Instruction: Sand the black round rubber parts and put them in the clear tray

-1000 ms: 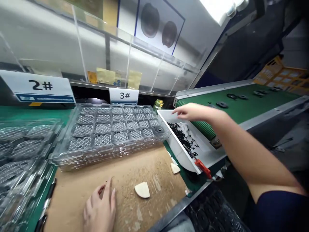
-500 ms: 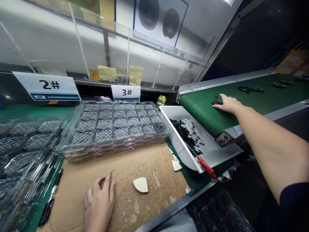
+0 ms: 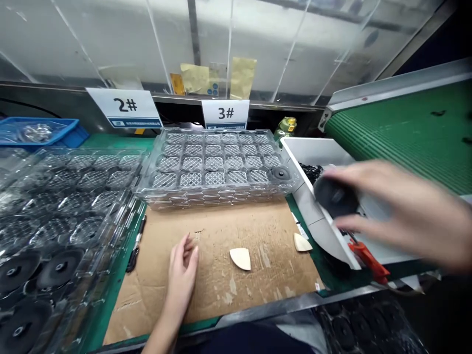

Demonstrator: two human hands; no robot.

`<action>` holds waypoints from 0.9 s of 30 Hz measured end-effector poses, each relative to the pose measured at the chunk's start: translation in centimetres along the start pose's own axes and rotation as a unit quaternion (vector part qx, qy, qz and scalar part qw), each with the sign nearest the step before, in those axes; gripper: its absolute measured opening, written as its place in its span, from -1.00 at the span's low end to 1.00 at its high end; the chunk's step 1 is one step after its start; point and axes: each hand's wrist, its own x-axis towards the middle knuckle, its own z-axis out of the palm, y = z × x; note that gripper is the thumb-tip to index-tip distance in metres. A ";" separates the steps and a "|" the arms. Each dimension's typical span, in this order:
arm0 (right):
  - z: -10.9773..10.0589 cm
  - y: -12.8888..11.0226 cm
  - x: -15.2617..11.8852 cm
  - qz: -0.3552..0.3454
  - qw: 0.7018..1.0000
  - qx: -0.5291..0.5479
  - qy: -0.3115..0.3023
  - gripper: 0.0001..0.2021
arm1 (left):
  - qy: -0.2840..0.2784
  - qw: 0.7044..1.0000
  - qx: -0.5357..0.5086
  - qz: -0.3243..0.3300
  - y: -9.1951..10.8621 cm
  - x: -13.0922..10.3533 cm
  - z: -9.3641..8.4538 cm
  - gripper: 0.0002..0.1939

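Observation:
My right hand [image 3: 401, 211], smeared by motion, pinches a round black disc-shaped part [image 3: 336, 196] between thumb and fingers above the white bin [image 3: 302, 196]. My left hand [image 3: 183, 268] rests on the cardboard sheet [image 3: 217, 295], fingers loosely curled, thumb apart, nothing held. To its right lies a cream wedge-shaped pad [image 3: 241, 258], and a second cream pad [image 3: 302, 242] is near the sheet's right edge. Behind the cardboard stands a stack of clear plastic trays [image 3: 221, 189]; one black round part [image 3: 280, 173] sits in its front right pocket.
A red-handled tool [image 3: 368, 263] leans on the bin, which contains small black pieces [image 3: 311, 172]. At right runs a green conveyor belt [image 3: 401, 132]. More clear trays with black round parts [image 3: 61, 268] stand at left, a black pen [image 3: 136, 243] beside them. A blue bin [image 3: 70, 133] is behind.
My right hand has come off the conveyor belt, moving left toward me with a black round part in it. My left hand stays on the cardboard. The head view has turned downward and left.

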 end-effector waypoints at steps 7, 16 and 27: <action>17.1 -6.8 -12.1 0.014 0.907 0.339 -0.247 -0.26 | -0.285 0.813 -0.490 -0.132 3.0 -6.5 0.0 -0.28; 19.3 -7.5 -13.0 0.016 0.919 0.303 -0.253 -0.29 | -0.227 0.718 -0.574 -0.323 3.6 -6.4 -1.5 -0.29; 24.4 -4.9 -12.4 0.024 0.963 0.234 -0.130 -0.75 | -0.111 0.687 -0.663 -0.274 2.4 -5.6 -3.2 -0.43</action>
